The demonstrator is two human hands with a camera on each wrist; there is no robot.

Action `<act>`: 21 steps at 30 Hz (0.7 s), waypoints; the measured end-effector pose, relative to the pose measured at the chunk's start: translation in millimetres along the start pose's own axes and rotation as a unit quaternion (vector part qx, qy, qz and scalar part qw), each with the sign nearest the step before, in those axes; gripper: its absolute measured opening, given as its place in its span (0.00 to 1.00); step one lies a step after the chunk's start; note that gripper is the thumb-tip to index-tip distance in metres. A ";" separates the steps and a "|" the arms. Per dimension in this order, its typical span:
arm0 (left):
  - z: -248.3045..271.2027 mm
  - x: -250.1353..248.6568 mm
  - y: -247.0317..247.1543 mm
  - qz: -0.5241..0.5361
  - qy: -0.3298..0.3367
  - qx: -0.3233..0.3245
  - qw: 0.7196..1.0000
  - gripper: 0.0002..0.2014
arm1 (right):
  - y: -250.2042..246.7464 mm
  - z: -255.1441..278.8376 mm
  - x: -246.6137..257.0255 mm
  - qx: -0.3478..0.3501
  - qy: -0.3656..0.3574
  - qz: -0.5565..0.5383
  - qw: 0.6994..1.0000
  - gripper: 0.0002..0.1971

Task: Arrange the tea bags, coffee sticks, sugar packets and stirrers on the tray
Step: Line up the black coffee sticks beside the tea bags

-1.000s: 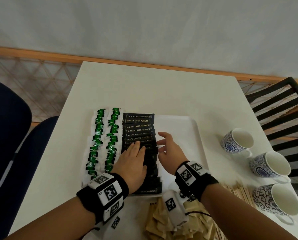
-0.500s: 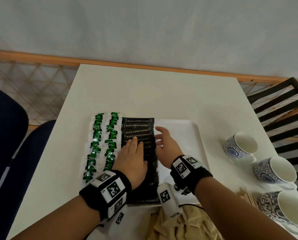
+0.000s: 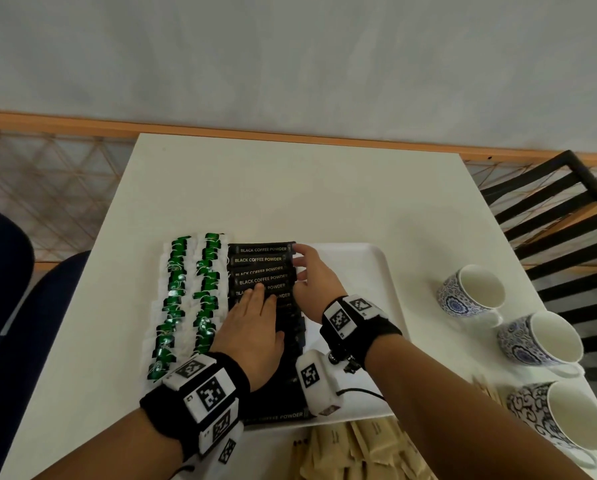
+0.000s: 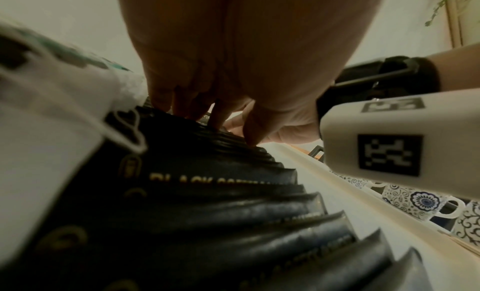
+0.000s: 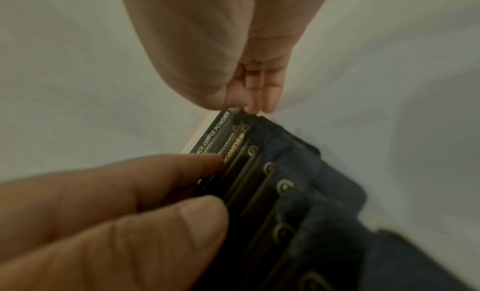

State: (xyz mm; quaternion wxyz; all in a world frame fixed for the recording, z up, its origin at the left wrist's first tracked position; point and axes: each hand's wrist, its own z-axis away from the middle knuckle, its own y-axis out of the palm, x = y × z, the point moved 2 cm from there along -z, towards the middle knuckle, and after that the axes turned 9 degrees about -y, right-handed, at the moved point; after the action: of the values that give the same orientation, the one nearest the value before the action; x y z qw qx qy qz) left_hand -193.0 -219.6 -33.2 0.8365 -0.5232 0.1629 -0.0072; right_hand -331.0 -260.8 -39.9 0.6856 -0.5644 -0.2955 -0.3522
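Observation:
A white tray [image 3: 359, 271] holds two columns of green-tagged tea bags [image 3: 189, 299] and a column of overlapping black coffee sticks [image 3: 262, 259]. My left hand [image 3: 252, 323] lies flat on the coffee sticks [image 4: 221, 203], fingers straight. With straight fingers my right hand [image 3: 310, 271] touches the right ends of the far coffee sticks [image 5: 259, 172]. Brown sugar packets [image 3: 359, 452] lie in a pile at the near table edge. Wooden stirrers [image 3: 485, 391] show past my right forearm.
Three blue-patterned white cups [image 3: 470, 292] stand in a row on the table's right side. A black chair [image 3: 567, 216] is beyond the right edge, a dark blue seat [image 3: 20, 306] at the left. The white table [image 3: 290, 188] stretches bare behind the tray.
My right hand has slid away from me along the right ends of the coffee sticks to the far end of the column. My left hand stays pressed on them.

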 end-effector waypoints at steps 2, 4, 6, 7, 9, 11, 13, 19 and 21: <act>1.5 -1.2 -1.7 0.009 0.006 -0.003 1.000 0.31 | -4.1 6.4 -1.6 0.003 0.012 0.000 1.000 0.31; 5.8 -2.8 -4.5 0.023 0.020 -0.009 0.999 0.30 | -11.9 21.3 -5.0 0.003 0.013 0.006 1.000 0.31; 14.4 -5.0 -7.8 0.042 0.053 -0.019 0.998 0.29 | -21.9 43.9 -7.9 0.010 -0.008 0.033 0.999 0.28; 20.8 -6.5 -9.5 0.055 0.074 -0.022 0.996 0.27 | -26.7 56.9 -9.6 0.017 -0.021 0.050 0.998 0.25; 36.5 -8.7 -10.7 0.076 0.113 -0.023 0.990 0.22 | -34.5 85.5 -15.3 0.035 -0.034 0.072 0.996 0.21; 54.0 -10.6 -7.9 0.083 0.142 -0.013 0.986 0.18 | -41.4 115.8 -23.6 0.035 -0.037 0.087 0.995 0.19; 70.6 -11.9 -0.5 0.073 0.168 0.002 0.983 0.18 | -47.2 146.5 -32.0 0.037 -0.041 0.104 0.993 0.18; 110.6 -17.5 26.5 0.010 0.208 0.062 0.976 0.33 | -64.0 217.2 -52.6 0.037 -0.033 0.188 0.981 0.14; 121.0 -19.9 35.6 -0.012 0.211 0.074 0.975 0.41 | -65.0 236.0 -55.2 0.038 -0.031 0.226 0.973 0.16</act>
State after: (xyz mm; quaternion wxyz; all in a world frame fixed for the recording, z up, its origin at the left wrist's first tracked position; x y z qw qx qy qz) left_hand -183.6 -94.2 -10.9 0.8195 -0.4483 0.3286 -0.1397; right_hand -417.8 -28.3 -2.9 0.7586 -0.6010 -0.1946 -0.1593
